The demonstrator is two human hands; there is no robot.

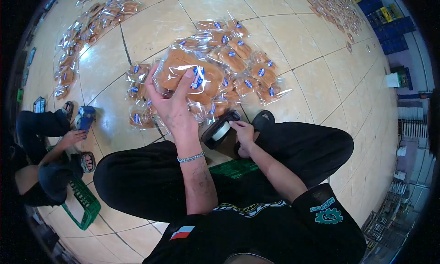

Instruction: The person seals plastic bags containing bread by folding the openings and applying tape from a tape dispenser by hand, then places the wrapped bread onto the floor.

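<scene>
My left hand (171,112) is closed on a clear plastic bag of bread rolls (209,79), raised over the pile. The thumb lies beside a blue and white label on the bag's face. Low between my knees is a black tape dispenser (220,132) with a white roll in it. My right hand (243,134) pinches at its upper right end; whether a strip or label is between the fingertips is too small to tell. Around the held bag, bagged bread (230,58) with blue labels lies heaped on the tiles.
Under me is a green crate (233,168). To the left, another person sits by a green crate (87,204), a hand at a blue object (85,118). More bagged bread (98,21) lies at far left, with another spread (332,7) at far right. Blue crates (393,29) stand along the right wall.
</scene>
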